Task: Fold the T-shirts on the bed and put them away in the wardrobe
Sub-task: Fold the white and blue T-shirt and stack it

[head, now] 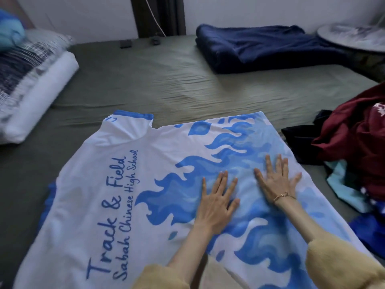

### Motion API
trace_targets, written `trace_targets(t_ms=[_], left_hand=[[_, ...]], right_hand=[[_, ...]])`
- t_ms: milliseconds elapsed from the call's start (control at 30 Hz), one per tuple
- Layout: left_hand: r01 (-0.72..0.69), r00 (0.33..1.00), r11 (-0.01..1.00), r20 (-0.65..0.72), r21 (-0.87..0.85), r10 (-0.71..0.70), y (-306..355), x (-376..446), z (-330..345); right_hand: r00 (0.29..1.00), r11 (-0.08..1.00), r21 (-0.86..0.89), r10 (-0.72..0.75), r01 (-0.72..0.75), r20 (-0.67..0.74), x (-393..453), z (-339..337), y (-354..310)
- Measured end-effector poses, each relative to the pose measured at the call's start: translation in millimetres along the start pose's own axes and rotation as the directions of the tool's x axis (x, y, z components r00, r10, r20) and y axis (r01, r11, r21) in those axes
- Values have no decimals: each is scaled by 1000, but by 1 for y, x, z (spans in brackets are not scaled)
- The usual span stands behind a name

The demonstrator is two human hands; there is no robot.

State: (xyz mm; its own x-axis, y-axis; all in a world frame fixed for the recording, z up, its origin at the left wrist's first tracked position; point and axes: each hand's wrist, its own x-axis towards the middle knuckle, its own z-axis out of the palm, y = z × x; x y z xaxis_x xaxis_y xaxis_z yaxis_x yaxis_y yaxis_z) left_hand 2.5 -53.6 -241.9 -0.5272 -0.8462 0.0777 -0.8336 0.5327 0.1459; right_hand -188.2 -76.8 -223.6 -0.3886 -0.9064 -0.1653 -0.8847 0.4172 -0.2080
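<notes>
A white T-shirt (116, 184) with blue flames and the words "Track & Field" is lying spread flat on the grey-green bed (166, 80), close to the person. The left hand (216, 199) is pressing on the flame print with its fingers straight and a little spread, holding nothing. The right hand (275, 180), which is wearing a thin bracelet (283, 196), is lying flat just beside it, the fingers also wide. A heap of unfolded clothes (358, 138), dark red and blue, is sitting at the right edge. A folded navy blanket (260, 49) is resting farther back, and pillows (31, 86) are lying at the left.
</notes>
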Motion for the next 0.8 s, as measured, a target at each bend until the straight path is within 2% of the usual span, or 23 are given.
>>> trace_targets(t_ms=[67, 167, 200, 267, 367, 500, 667, 800], left_hand=[[-15, 999, 1000, 36, -9, 15, 11, -11, 2], [49, 996, 998, 79, -35, -46, 25, -27, -2], [59, 997, 998, 54, -14, -58, 29, -33, -6], [-34, 999, 999, -11, -18, 34, 38, -42, -1], [-35, 994, 992, 96, -119, 46, 52, -57, -2], [-3, 988, 993, 155, -119, 22, 62, -89, -10], [58, 976, 993, 216, -101, -35, 56, -136, -23], [148, 957, 987, 262, -62, -127, 54, -175, -33]], right_hand=[[1000, 1000, -1, 15, -15, -8, -10, 1, 5], [1000, 1000, -12, 15, -15, 3, -26, -1, 13], [1000, 1000, -19, 13, -13, 17, -31, -2, 16], [999, 999, -36, 11, -9, 37, -46, -3, 25], [998, 998, -64, -23, 26, 52, -66, -5, 39], [974, 973, -117, -182, 197, 133, -98, -7, 56], [865, 884, -77, -429, 462, 260, -145, -8, 71], [818, 838, -73, -503, 540, 279, -169, -5, 83]])
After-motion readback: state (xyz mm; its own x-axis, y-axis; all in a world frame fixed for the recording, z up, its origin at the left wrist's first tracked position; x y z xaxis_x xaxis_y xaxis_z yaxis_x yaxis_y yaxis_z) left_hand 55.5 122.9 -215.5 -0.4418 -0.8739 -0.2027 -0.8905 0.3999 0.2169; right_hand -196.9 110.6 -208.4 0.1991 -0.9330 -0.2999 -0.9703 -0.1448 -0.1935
